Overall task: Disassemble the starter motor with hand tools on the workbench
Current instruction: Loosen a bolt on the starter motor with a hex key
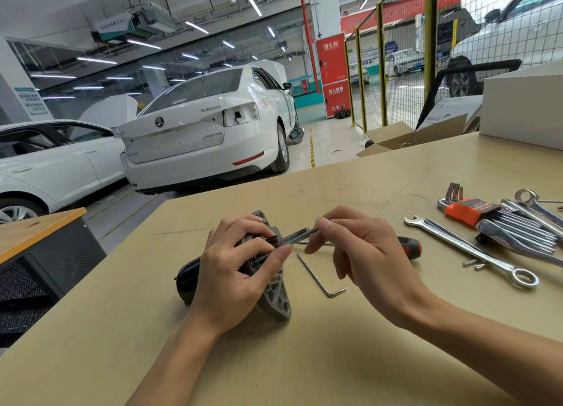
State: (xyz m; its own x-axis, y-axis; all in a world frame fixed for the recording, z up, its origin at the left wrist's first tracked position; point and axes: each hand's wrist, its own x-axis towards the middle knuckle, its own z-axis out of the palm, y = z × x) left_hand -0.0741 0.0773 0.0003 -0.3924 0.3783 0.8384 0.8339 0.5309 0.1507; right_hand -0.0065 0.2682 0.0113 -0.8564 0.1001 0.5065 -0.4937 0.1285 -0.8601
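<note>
Starter motor (pixel 271 287) lying on worktop (pixel 350 354), left hand (pixel 234 271) clasping its housing, right hand (pixel 359 253) fingers pinching a slim metal tool (pixel 292 236) at the flange; likely loosening a fastener; next needs steady turning.

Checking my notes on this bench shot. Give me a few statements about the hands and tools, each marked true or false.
1. The left hand grips the starter motor. True.
2. The right hand is empty. False: its fingers pinch a slim metal tool at the motor.
3. A loose hex key lies on the workbench. True.
4. The screwdriver is in the left hand. False: it lies behind the right hand.
5. The hex key set has an orange holder. True.
</note>
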